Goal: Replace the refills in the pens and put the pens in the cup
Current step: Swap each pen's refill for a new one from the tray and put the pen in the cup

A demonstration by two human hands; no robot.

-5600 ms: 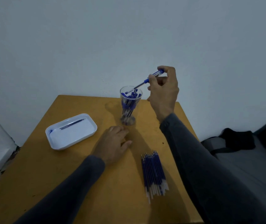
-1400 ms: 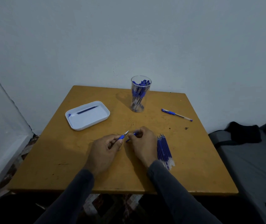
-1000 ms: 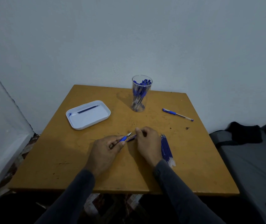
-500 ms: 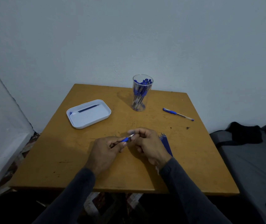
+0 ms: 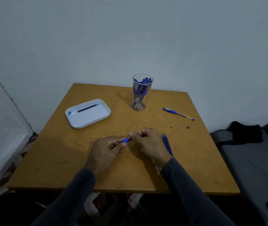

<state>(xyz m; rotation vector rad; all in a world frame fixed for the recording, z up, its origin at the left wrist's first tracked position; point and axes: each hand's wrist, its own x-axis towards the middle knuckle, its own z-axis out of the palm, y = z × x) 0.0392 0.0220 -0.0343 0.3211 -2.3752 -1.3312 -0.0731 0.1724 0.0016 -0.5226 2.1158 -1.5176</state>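
Both hands, left hand (image 5: pixel 104 148) and right hand (image 5: pixel 148 144), pinch one pen (image 5: pixel 125 140) mid-frame; cup (image 5: pixel 140 92) nearly full, spare pen (image 5: pixel 178 113) and refills (image 5: pixel 166 143) remain.

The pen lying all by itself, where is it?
In the head view, the loose pen lies flat on the table's far right side, right of the cup.
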